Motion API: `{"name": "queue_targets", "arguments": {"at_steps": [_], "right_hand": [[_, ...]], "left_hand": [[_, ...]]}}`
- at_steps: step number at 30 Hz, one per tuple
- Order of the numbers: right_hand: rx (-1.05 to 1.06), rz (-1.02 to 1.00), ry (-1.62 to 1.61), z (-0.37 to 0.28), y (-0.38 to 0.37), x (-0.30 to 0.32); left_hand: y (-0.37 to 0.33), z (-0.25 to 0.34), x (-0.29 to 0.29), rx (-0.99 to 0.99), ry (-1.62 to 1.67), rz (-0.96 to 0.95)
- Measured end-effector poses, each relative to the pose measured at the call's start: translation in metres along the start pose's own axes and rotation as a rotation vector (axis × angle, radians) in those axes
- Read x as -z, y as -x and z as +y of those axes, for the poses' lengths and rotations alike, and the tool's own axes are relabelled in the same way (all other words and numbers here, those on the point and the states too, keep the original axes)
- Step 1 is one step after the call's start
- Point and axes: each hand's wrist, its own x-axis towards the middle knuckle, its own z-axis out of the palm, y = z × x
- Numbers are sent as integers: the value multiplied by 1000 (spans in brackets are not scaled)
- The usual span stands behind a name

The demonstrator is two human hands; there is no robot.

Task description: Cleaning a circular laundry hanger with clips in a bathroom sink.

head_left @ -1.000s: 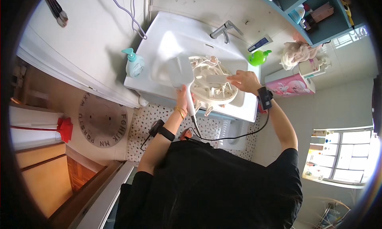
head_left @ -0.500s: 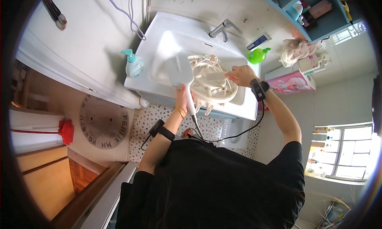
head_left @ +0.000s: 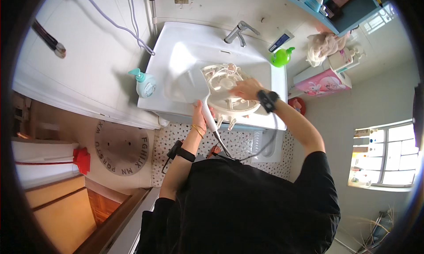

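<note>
My left hand (head_left: 198, 118) is wrapped round the handle of a white corded appliance (head_left: 208, 113), above the front edge of the sink. Its broad, pale flat head points up over the basin; the exact kind is unclear. My right hand (head_left: 248, 89), smeared by motion, is closed on a flat whitish piece (head_left: 223, 95) that reaches left toward the appliance. Beneath that hand a round cream clip hanger (head_left: 240, 104) lies in the right half of the white sink (head_left: 170, 92). Several of its pegs hang over the sink's front rim.
A pump bottle (head_left: 145, 84) with a teal top stands at the sink's left corner. Toward the back right are a chrome faucet (head_left: 239, 33), a tube (head_left: 281, 41) and a green pump bottle (head_left: 282, 57). A pink box (head_left: 322, 82) sits beyond the right edge.
My right hand has moved left, bringing the flat piece closer to the appliance. My left hand keeps its grip on the handle. The whole view has shifted slightly.
</note>
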Motion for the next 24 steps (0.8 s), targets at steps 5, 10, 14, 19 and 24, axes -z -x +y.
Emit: {"name": "queue_targets", "arguments": {"at_steps": [5,10,14,19,24], "right_hand": [[-66,-10,-30,-20,-12,-5],[-4,-7,-108,7,36,11],[-128,237,-240,5,20,-14],[-342,237,-589,-6,17,-58],[-318,161,-727,20,69,-54]], "left_hand": [[-2,3,6,-23,-74,-2],[3,7,2,20,-44,16],[0,3,5,18,-48,-28],[1,7,13,35,-50,-24],[0,6,15,8,-43,-85]]}}
